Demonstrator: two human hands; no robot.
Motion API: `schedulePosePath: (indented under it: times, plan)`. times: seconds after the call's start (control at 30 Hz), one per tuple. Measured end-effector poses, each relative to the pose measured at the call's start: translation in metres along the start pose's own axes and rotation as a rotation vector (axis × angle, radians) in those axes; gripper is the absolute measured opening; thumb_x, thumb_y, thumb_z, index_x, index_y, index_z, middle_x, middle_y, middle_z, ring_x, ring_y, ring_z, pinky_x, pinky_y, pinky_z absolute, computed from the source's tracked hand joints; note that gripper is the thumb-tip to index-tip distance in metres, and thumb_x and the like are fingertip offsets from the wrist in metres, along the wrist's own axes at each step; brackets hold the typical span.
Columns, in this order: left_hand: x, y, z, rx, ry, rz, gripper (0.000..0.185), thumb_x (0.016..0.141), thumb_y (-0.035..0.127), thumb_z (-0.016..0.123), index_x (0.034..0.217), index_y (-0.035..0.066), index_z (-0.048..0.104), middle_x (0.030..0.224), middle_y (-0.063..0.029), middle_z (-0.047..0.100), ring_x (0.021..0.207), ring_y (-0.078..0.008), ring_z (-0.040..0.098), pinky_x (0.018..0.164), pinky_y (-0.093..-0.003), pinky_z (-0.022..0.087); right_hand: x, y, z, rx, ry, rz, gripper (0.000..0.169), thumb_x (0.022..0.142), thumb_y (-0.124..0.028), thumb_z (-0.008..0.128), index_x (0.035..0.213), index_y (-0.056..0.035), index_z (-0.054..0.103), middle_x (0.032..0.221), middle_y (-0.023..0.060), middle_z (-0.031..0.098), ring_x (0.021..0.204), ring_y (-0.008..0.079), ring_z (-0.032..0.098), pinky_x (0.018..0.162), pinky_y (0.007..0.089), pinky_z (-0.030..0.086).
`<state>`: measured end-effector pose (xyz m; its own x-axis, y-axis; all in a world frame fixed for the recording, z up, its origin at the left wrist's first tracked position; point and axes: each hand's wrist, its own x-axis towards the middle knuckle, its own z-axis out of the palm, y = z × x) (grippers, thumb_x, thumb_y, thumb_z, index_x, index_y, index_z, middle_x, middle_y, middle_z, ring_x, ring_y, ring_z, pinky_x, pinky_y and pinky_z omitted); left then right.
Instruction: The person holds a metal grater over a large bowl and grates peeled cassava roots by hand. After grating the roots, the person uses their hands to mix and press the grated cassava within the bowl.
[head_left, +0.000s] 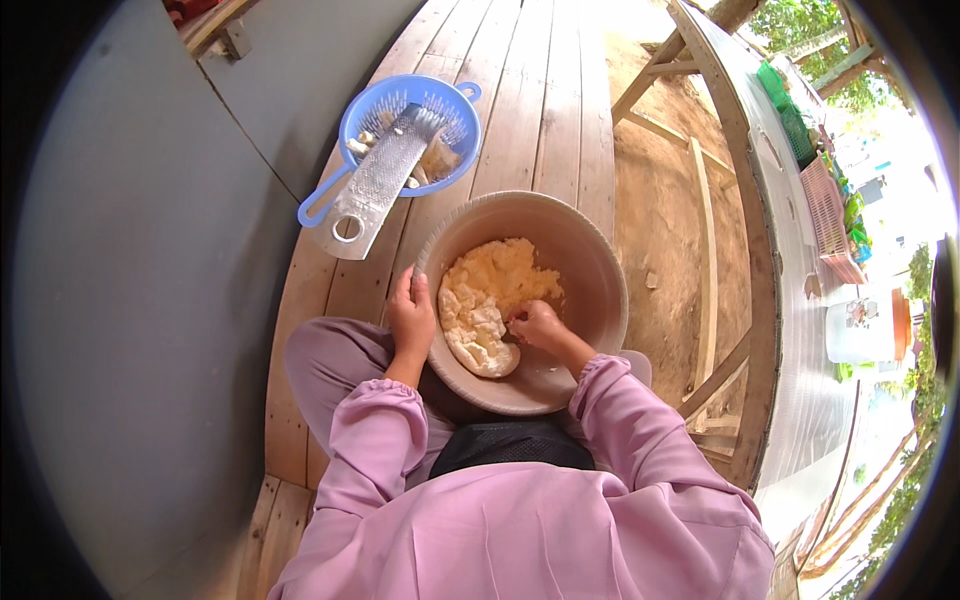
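Observation:
A deep brown basin (592, 270) with a ribbed rim rests at my lap. Its left rim is in the grip of my left hand (412, 313). Inside lies a crumbly, pale yellow grated mass (499, 274), with a whiter, doughy lump (480, 341) at its near side. My right hand (538, 325) is down in the basin, its curled fingertips at the edge of this food. Whether anything is pinched between them is hidden. Beyond the basin, a flat metal grater (379, 172) with a round handle hole lies across a blue plastic colander (469, 142).
Pale peeled pieces (439, 159) sit in the colander on a wooden plank bench (517, 135). A grey wall (150, 300) bounds the left. To the right, past bare ground (652, 300), stands a wood-framed table (772, 202) with a pink basket (825, 217) and a clear container (859, 326).

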<state>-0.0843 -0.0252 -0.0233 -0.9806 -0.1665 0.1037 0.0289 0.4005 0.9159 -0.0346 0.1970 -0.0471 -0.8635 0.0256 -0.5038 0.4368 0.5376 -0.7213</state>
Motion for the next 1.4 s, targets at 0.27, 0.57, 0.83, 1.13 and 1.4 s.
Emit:
schedulePosePath:
  times: [0.27, 0.57, 0.83, 1.13, 1.4]
  plan:
    - [-0.004, 0.011, -0.006, 0.021, 0.055, 0.102, 0.031, 0.089, 0.019, 0.051, 0.113, -0.001, 0.052, 0.104, -0.0216, 0.059, 0.094, -0.0335, 0.059, 0.080, -0.0372, 0.047, -0.024, -0.029, -0.029, 0.660, -0.093, 0.101, 0.017, 0.088, -0.019, 0.057, 0.093, -0.0027, 0.053, 0.081, 0.0043, 0.057, 0.069, 0.0119, 0.056, 0.061, 0.0232, 0.047]
    - [-0.007, 0.011, -0.010, 0.172, 0.097, 0.262, 0.031, 0.087, 0.019, 0.053, 0.113, 0.001, 0.053, 0.108, -0.0186, 0.058, 0.101, -0.0337, 0.056, 0.085, -0.0395, 0.044, -0.031, -0.028, -0.019, 0.966, -0.199, 0.032, 0.010, 0.087, -0.008, 0.057, 0.091, -0.0004, 0.052, 0.086, 0.0066, 0.057, 0.074, 0.0129, 0.057, 0.066, 0.0242, 0.049]
    - [-0.030, 0.049, -0.013, 0.416, -0.012, 0.499, 0.024, 0.079, 0.020, 0.061, 0.103, 0.014, 0.060, 0.121, -0.0040, 0.053, 0.125, -0.0236, 0.038, 0.101, -0.0486, 0.020, -0.027, -0.020, -0.017, 0.846, -0.141, -0.052, 0.011, 0.085, -0.008, 0.059, 0.094, -0.0042, 0.056, 0.085, 0.0028, 0.058, 0.075, 0.0097, 0.055, 0.071, 0.0226, 0.047]
    - [-0.045, 0.061, 0.007, 0.412, -0.213, 0.471, 0.009, 0.069, 0.020, 0.072, 0.077, 0.020, 0.068, 0.123, 0.0014, 0.052, 0.129, -0.0213, 0.030, 0.104, -0.0522, 0.007, -0.035, -0.035, -0.009, 1.022, -0.081, -0.108, 0.011, 0.084, -0.008, 0.060, 0.092, -0.0021, 0.056, 0.085, 0.0035, 0.058, 0.076, 0.0108, 0.055, 0.071, 0.0243, 0.046]
    - [-0.039, 0.065, 0.014, 0.403, -0.241, 0.533, 0.005, 0.069, 0.020, 0.071, 0.072, 0.019, 0.067, 0.125, 0.0005, 0.051, 0.131, -0.0229, 0.028, 0.103, -0.0559, 0.003, -0.035, -0.036, -0.009, 1.056, -0.103, -0.154, 0.010, 0.085, -0.009, 0.061, 0.091, -0.0028, 0.056, 0.082, 0.0027, 0.057, 0.072, 0.0101, 0.053, 0.067, 0.0232, 0.045]
